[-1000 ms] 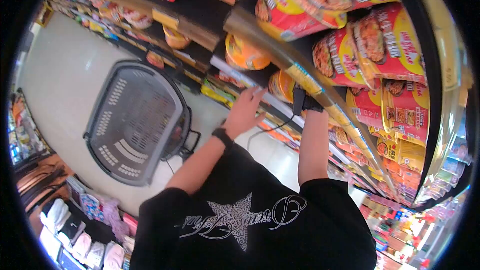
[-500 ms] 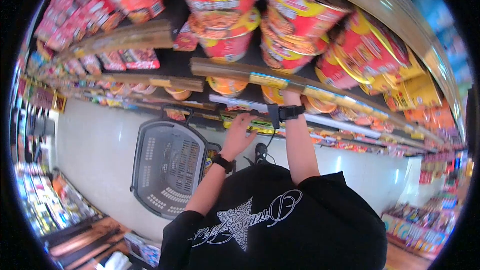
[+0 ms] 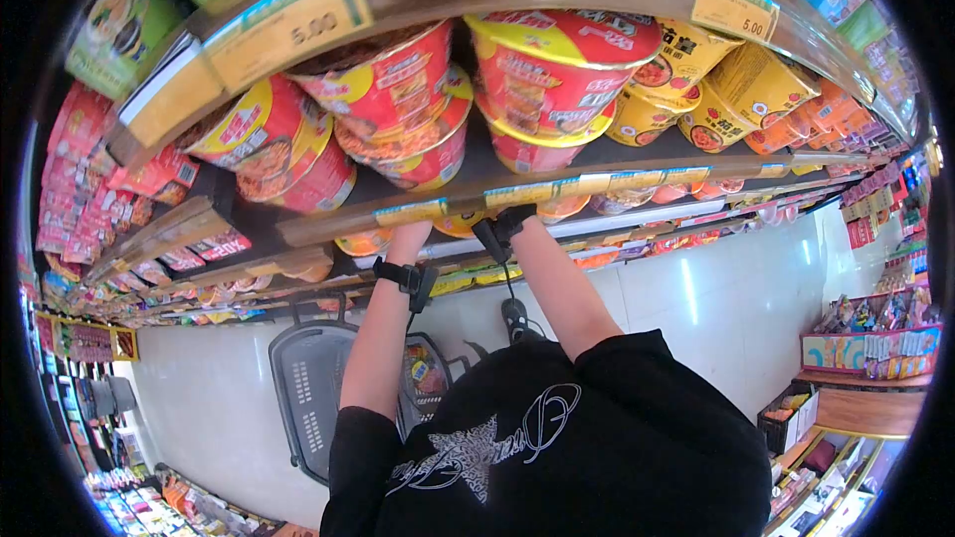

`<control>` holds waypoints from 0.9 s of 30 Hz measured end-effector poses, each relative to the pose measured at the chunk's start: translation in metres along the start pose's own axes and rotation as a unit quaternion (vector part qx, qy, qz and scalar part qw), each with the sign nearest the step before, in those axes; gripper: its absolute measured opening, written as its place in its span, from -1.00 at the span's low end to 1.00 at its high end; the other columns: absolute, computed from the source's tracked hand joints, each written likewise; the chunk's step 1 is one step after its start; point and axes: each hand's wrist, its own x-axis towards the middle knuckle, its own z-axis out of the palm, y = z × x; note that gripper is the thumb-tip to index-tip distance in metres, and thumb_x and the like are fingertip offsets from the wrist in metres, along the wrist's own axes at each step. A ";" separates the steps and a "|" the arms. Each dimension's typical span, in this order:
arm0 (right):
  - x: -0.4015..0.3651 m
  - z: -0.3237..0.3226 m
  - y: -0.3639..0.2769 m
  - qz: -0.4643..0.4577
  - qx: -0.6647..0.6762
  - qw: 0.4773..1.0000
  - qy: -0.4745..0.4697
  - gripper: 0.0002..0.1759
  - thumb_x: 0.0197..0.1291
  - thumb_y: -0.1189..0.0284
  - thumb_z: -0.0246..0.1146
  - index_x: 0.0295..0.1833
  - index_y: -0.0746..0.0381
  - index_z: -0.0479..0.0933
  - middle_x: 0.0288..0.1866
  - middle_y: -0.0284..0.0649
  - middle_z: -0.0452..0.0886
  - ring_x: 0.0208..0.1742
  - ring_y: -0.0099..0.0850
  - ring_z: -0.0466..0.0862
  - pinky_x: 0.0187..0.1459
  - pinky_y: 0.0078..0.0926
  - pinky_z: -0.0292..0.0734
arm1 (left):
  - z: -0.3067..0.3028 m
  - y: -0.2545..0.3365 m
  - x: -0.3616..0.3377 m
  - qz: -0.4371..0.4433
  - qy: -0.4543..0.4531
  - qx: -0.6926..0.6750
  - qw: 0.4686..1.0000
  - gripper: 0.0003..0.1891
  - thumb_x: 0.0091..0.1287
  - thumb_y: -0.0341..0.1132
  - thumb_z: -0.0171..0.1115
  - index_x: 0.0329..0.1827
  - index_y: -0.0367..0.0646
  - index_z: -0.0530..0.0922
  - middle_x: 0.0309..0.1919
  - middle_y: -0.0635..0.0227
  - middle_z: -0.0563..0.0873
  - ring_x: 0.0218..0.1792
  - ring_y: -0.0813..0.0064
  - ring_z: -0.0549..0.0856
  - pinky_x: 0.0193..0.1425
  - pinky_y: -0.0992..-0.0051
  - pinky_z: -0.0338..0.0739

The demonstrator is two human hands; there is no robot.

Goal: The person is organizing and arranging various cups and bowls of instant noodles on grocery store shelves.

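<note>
Both of my arms reach in under the edge of a shelf. Of my left hand (image 3: 410, 237) only the back shows, by the orange-lidded bowls (image 3: 364, 242) on the lower shelf; its fingers are hidden. My right hand is behind the same edge, with just the strapped wrist (image 3: 509, 227) showing beside another orange bowl (image 3: 563, 209). Whether either hand holds anything is hidden. Above them, red and yellow noodle tubs (image 3: 398, 99) stand stacked on the upper shelf, next to yellow tubs (image 3: 686, 60).
A grey basket (image 3: 313, 388) is on the floor at the left, beside another basket (image 3: 423, 378) holding packets. A shoe (image 3: 514, 316) shows below the shelf. Price labels (image 3: 736, 5) line the upper shelf edge. More goods (image 3: 875, 328) are displayed at the right.
My left hand, open with fingers spread before, has gone up under the shelf edge. The view has shifted, bringing more yellow tubs and the upper price labels into sight. My right arm remains under the shelf.
</note>
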 end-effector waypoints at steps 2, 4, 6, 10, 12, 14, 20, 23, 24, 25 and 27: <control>0.002 0.000 0.001 0.005 0.009 1.000 -0.005 -0.66 0.32 0.37 0.04 0.09 0.38 0.39 0.04 -0.13 0.50 0.05 -0.35 0.47 0.10 -0.40 0.35 | 0.002 0.005 0.010 -0.004 -0.007 -0.015 1.000 -0.63 0.28 -0.21 0.10 0.06 -0.24 0.47 0.04 0.06 0.56 0.17 0.15 0.46 0.27 0.28 0.27; 0.003 0.001 0.001 0.008 0.014 1.000 -0.009 -0.66 0.32 0.37 0.04 0.09 0.38 0.39 0.04 -0.12 0.50 0.05 -0.35 0.47 0.10 -0.40 0.35 | 0.006 -0.002 0.025 -0.015 0.000 -0.019 1.000 -0.64 0.29 -0.21 0.10 0.07 -0.24 0.47 0.05 0.08 0.56 0.16 0.17 0.47 0.26 0.29 0.28; 0.004 0.002 0.002 0.008 0.019 1.000 -0.013 -0.66 0.32 0.37 0.03 0.09 0.38 0.39 0.04 -0.12 0.50 0.05 -0.35 0.47 0.10 -0.40 0.35 | 0.010 -0.014 0.037 -0.024 0.009 -0.028 0.999 -0.64 0.29 -0.21 0.10 0.07 -0.24 0.46 0.05 0.10 0.56 0.15 0.19 0.47 0.25 0.30 0.29; 0.002 0.008 -0.001 0.013 0.029 0.999 -0.015 -0.66 0.33 0.37 0.03 0.09 0.38 0.39 0.04 -0.12 0.50 0.05 -0.35 0.47 0.09 -0.40 0.35 | 0.013 -0.038 0.048 -0.030 0.022 -0.044 0.998 -0.64 0.31 -0.22 0.10 0.08 -0.24 0.45 0.06 0.14 0.55 0.13 0.23 0.48 0.23 0.32 0.31; 0.000 0.009 -0.002 0.013 0.032 0.999 -0.017 -0.66 0.33 0.37 0.02 0.09 0.38 0.39 0.04 -0.12 0.50 0.04 -0.35 0.47 0.09 -0.40 0.35 | 0.014 -0.050 0.050 -0.028 0.030 -0.055 0.998 -0.65 0.32 -0.22 0.10 0.08 -0.23 0.45 0.07 0.16 0.54 0.12 0.25 0.48 0.22 0.33 0.32; -0.003 0.011 -0.002 0.013 0.033 0.999 -0.018 -0.66 0.33 0.37 0.02 0.09 0.38 0.39 0.04 -0.12 0.49 0.04 -0.36 0.47 0.09 -0.40 0.35 | 0.015 -0.064 0.050 -0.028 0.037 -0.065 0.997 -0.65 0.32 -0.22 0.10 0.09 -0.23 0.44 0.07 0.18 0.54 0.11 0.27 0.49 0.21 0.34 0.34; -0.016 0.012 -0.004 0.017 0.041 0.999 -0.019 -0.66 0.34 0.37 0.01 0.08 0.38 0.39 0.04 -0.12 0.49 0.04 -0.36 0.46 0.09 -0.41 0.35 | 0.026 -0.122 0.048 -0.007 0.065 -0.098 0.993 -0.66 0.35 -0.23 0.10 0.10 -0.23 0.43 0.09 0.24 0.53 0.08 0.32 0.50 0.19 0.37 0.37; -0.023 0.007 -0.004 0.023 0.050 0.998 -0.018 -0.66 0.34 0.37 0.00 0.08 0.38 0.39 0.04 -0.12 0.49 0.04 -0.36 0.46 0.09 -0.41 0.35 | 0.029 -0.118 0.041 0.005 0.067 -0.108 0.992 -0.66 0.36 -0.24 0.10 0.11 -0.23 0.42 0.10 0.27 0.52 0.07 0.35 0.51 0.17 0.38 0.39; -0.027 0.006 -0.002 0.027 0.053 0.998 -0.019 -0.66 0.34 0.37 0.00 0.08 0.38 0.39 0.04 -0.12 0.49 0.04 -0.36 0.46 0.09 -0.41 0.35 | 0.027 -0.103 0.031 0.006 0.065 -0.053 0.996 -0.66 0.36 -0.24 0.10 0.11 -0.24 0.43 0.09 0.27 0.53 0.06 0.35 0.51 0.17 0.38 0.38; -0.030 0.004 -0.002 0.030 0.055 0.998 -0.020 -0.67 0.34 0.37 0.00 0.08 0.38 0.39 0.04 -0.12 0.49 0.03 -0.36 0.46 0.09 -0.41 0.35 | 0.020 -0.074 0.020 0.009 0.062 0.002 0.998 -0.66 0.36 -0.25 0.10 0.11 -0.25 0.43 0.08 0.27 0.53 0.06 0.36 0.51 0.18 0.38 0.38; -0.037 0.001 0.000 0.040 0.063 0.997 -0.021 -0.67 0.34 0.37 0.00 0.08 0.38 0.39 0.04 -0.12 0.49 0.03 -0.36 0.46 0.09 -0.41 0.35 | 0.011 -0.031 0.002 0.006 0.052 -0.043 0.998 -0.70 0.33 -0.33 0.08 0.07 -0.28 0.45 0.03 0.20 0.56 0.09 0.32 0.50 0.22 0.36 0.32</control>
